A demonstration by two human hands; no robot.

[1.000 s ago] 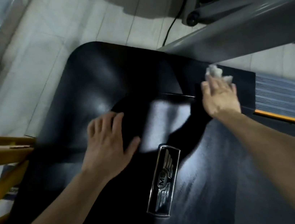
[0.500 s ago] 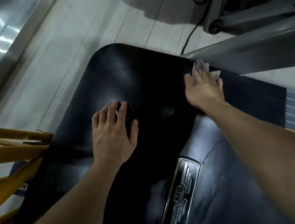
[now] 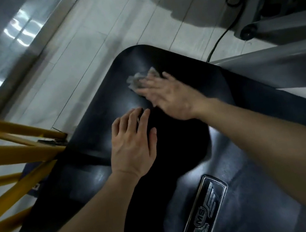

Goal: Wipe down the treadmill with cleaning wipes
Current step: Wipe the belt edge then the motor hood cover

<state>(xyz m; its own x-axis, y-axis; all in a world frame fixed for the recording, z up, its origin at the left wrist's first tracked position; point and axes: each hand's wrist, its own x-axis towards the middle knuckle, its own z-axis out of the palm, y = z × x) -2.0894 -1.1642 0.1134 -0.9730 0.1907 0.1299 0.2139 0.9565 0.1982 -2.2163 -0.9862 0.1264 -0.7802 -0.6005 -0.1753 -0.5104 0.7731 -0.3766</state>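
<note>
Right hand (image 3: 171,97) lying flat with fingers straight, pressing a crumpled white wipe (image 3: 139,78) onto the far end of the black treadmill hood (image 3: 98,127), left hand (image 3: 135,148) resting palm-down just nearer, fingers together, yellow frame (image 3: 15,152) standing at left.

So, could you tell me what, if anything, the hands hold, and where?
The right hand presses a crumpled wipe under its fingers on the treadmill cover; the left hand holds nothing.

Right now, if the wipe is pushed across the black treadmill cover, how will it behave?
The wipe looks crumpled and limp, so it will likely bunch rather than stay flat. It is probably very light, moving only where the right hand presses it. The black cover looks glossy, so it should slide easily.
</note>
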